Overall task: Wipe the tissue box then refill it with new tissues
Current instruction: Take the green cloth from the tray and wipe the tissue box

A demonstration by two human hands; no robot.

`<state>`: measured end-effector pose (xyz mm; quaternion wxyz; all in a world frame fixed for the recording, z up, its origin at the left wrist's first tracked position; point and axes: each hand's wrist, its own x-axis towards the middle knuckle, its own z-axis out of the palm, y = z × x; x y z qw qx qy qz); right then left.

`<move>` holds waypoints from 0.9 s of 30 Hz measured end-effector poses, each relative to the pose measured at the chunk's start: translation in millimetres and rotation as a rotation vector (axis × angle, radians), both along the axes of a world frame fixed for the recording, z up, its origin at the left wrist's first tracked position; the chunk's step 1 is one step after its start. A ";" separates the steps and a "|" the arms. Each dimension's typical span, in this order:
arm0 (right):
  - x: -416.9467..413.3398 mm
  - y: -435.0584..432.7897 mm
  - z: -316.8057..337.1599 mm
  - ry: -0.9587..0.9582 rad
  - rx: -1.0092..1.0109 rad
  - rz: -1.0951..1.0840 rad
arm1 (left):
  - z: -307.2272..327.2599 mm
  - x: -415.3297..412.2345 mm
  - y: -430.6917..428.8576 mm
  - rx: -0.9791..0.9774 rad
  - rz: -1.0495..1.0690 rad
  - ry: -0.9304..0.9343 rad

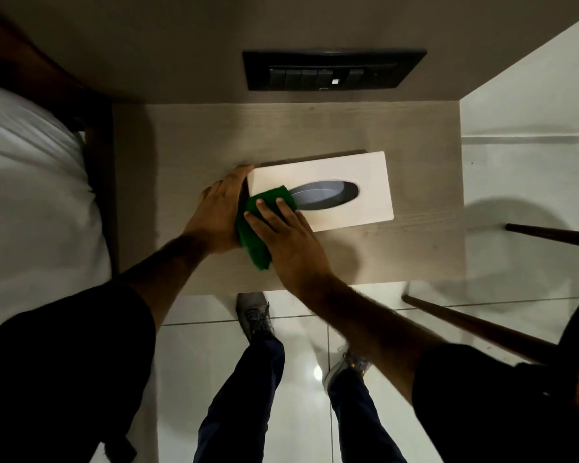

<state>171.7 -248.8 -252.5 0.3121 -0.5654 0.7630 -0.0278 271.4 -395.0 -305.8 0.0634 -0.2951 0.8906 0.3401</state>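
Observation:
A white tissue box (345, 168) with a dark oval slot lies flat on the small wooden bedside table (181, 135). No tissue shows in the slot. My left hand (219, 212) grips the box's left end, fingers curled over its far corner. A green cloth (253, 235) drapes over the box's near-left part and hangs down onto the table. My right hand (288, 242) lies flat on the cloth, pressing it against the box top beside the slot.
A bed with white sheets (30, 182) borders the table on the left. A black switch panel (331, 70) sits on the wall behind. Dark chair legs (482, 329) stand on the white tiled floor at the right. My feet are below the table's front edge.

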 end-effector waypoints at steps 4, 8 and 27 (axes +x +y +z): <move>-16.9 -15.1 5.0 0.000 0.010 0.023 | -0.6 -0.1 4.2 0.047 0.031 0.011; -63.8 -30.2 -1.2 0.151 0.166 -0.033 | 1.1 -1.6 6.5 0.041 0.059 -0.027; -59.3 70.7 10.3 -0.020 0.163 -0.780 | -1.4 -1.5 4.4 0.066 0.046 -0.031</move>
